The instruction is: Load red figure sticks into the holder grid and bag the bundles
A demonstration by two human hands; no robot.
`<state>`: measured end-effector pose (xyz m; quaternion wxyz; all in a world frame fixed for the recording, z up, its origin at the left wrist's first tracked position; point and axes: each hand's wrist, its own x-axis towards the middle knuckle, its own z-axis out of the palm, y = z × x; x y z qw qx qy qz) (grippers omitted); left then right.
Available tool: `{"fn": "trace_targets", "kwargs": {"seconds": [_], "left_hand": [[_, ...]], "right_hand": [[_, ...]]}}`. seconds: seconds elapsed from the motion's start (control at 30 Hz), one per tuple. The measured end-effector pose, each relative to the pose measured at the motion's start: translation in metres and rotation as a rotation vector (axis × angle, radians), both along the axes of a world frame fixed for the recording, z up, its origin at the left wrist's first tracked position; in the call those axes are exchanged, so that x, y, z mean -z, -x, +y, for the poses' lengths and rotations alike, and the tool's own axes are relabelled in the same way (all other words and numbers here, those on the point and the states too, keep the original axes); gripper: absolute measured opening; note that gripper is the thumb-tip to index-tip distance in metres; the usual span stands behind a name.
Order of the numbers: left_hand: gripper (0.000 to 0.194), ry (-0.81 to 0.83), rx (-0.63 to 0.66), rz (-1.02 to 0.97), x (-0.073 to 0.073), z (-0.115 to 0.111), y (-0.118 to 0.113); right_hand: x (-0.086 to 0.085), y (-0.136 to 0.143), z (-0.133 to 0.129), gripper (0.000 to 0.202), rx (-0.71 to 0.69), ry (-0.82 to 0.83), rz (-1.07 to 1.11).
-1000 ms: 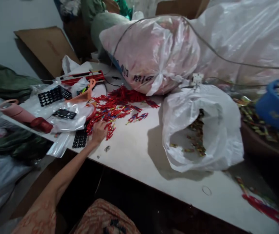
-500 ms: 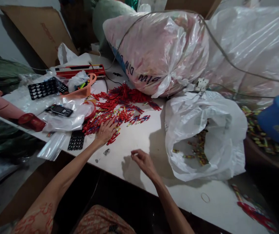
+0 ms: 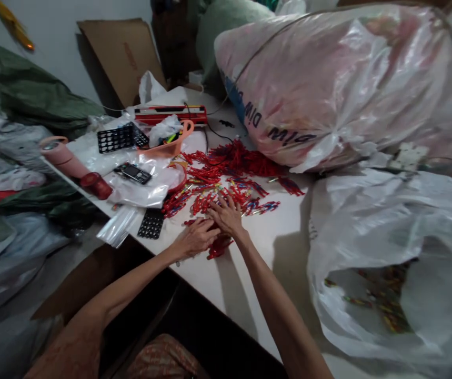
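Note:
On the table lies a spread pile of small red tasselled strands [image 3: 245,158] with blue and yellow bits. My left hand [image 3: 196,238] rests at the near side of the pile, fingers curled over a small bunch of strands. Close against it, my right hand [image 3: 228,217] reaches over the same bunch with its fingers spread on the strands. Red ends of this bunch [image 3: 218,247] stick out below the hands. What lies under the palms is hidden.
A white plastic bag [image 3: 340,210] with wrapped pieces inside stands open at right. Behind is a big stuffed sack [image 3: 312,79]. At left are a phone [image 3: 134,173], an orange basket [image 3: 166,150], a black perforated tray [image 3: 151,223] and a pink bottle [image 3: 63,158].
My right hand has moved from the bare tabletop onto the strands beside my left hand. A small bunch now lies nearer the table edge. The view has turned left.

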<state>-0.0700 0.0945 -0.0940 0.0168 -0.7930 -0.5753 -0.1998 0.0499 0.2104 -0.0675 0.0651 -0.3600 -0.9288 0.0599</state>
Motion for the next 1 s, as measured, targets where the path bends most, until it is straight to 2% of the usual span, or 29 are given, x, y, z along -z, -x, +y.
{"fn": "trace_targets", "kwargs": {"seconds": [0.07, 0.13, 0.17, 0.23, 0.3, 0.37, 0.47, 0.6, 0.7, 0.8, 0.9, 0.93, 1.0], "left_hand": [[0.031, -0.064, -0.112, 0.01, -0.004, -0.02, 0.022], [0.029, -0.042, -0.352, 0.033, -0.007, -0.044, 0.047], [0.03, 0.0, -0.497, 0.05, -0.007, -0.056, 0.058], [0.044, 0.116, -0.747, 0.093, -0.005, -0.076, 0.073], [0.055, 0.223, -0.872, 0.133, -0.003, -0.089, 0.077], [0.053, 0.273, -0.891, 0.165, -0.003, -0.096, 0.073], [0.053, 0.268, -0.849, 0.196, -0.007, -0.105, 0.064], [0.052, 0.179, -0.735, 0.07, -0.015, -0.123, 0.064], [0.05, 0.05, -0.71, -0.241, -0.017, -0.137, 0.066], [0.046, -0.008, -0.753, -0.808, -0.015, -0.142, 0.049], [0.046, 0.045, -0.802, -1.448, -0.012, -0.141, 0.007], [0.048, 0.08, -0.814, -1.601, -0.01, -0.142, -0.009], [0.051, 0.168, -0.819, -1.781, -0.005, -0.146, -0.042]], "right_hand": [[0.005, -0.007, 0.001, 0.041, -0.033, -0.03, -0.047], [0.014, -0.02, -0.002, 0.04, -0.005, -0.06, -0.042], [0.018, -0.027, -0.005, 0.04, 0.029, -0.071, -0.029], [0.024, -0.04, -0.011, 0.039, 0.099, -0.087, 0.002], [0.026, -0.05, -0.016, 0.038, 0.145, -0.086, 0.038], [0.024, -0.062, -0.021, 0.039, 0.169, -0.065, 0.088], [0.018, -0.086, -0.034, 0.041, 0.179, -0.03, 0.207], [0.018, -0.11, -0.079, 0.047, 0.081, -0.022, 0.268], [0.023, -0.1, -0.113, 0.05, 0.022, -0.037, 0.113], [0.025, -0.079, -0.117, 0.053, 0.137, -0.02, -0.009], [0.019, -0.07, -0.101, 0.058, 0.306, 0.004, -0.036], [0.016, -0.071, -0.097, 0.058, 0.338, 0.013, -0.037], [0.009, -0.078, -0.094, 0.057, 0.365, 0.032, -0.032]]}}
